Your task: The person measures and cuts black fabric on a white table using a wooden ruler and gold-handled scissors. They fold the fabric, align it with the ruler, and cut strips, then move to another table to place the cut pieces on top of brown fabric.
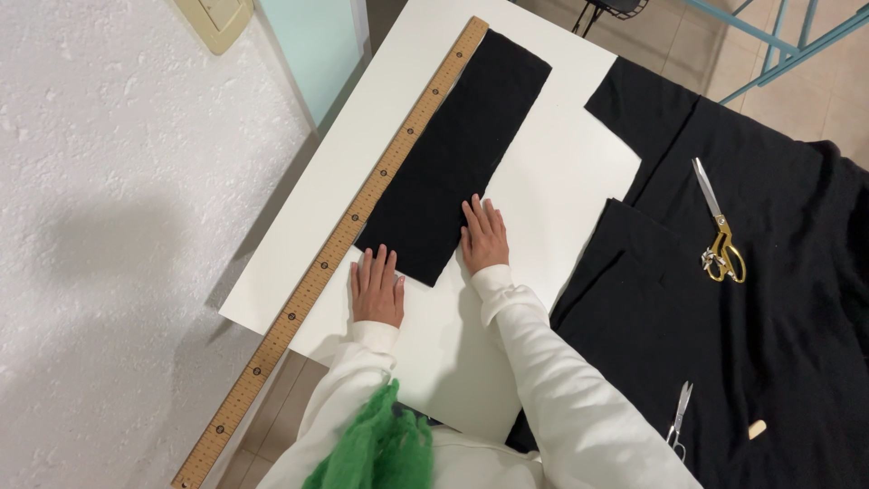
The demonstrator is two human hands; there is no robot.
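A long black fabric strip lies on a white board, parallel to a long wooden ruler along the board's left edge. My left hand rests flat on the white board at the strip's near left corner, fingers together and pointing at the ruler side. My right hand lies flat with its fingertips on the strip's near right edge. Both arms wear white sleeves. Neither hand grips anything.
A large black cloth covers the table to the right, with gold-handled scissors, small silver snips and a small pale chalk piece on it. A white textured wall stands left. Green fluffy yarn hangs at my chest.
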